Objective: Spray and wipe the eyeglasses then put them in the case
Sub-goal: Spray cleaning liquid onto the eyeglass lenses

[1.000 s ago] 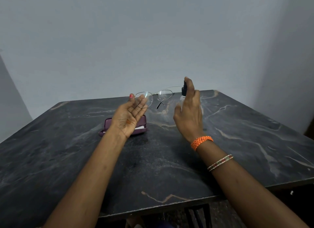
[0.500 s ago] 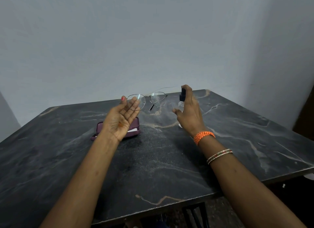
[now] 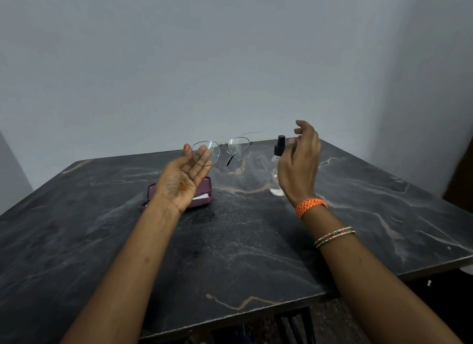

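Observation:
My left hand (image 3: pixel 183 182), palm up, holds thin metal-framed eyeglasses (image 3: pixel 239 149) by the left lens, raised above the table with droplets on the lenses. A small clear spray bottle (image 3: pixel 277 173) with a black nozzle stands upright on the dark marble table (image 3: pixel 230 254). My right hand (image 3: pixel 299 164) hovers just right of the bottle, fingers loosely apart and off it. An open purple glasses case (image 3: pixel 202 192) with something white inside lies on the table behind my left hand, partly hidden by it.
A grey wall stands behind the table. The table's front edge runs close to me, with a dark chair frame (image 3: pixel 291 325) below it. The right edge drops off toward a dark floor.
My right hand has set the spray bottle down on the table and let go, lifting slightly to the right. My left hand still holds the eyeglasses up.

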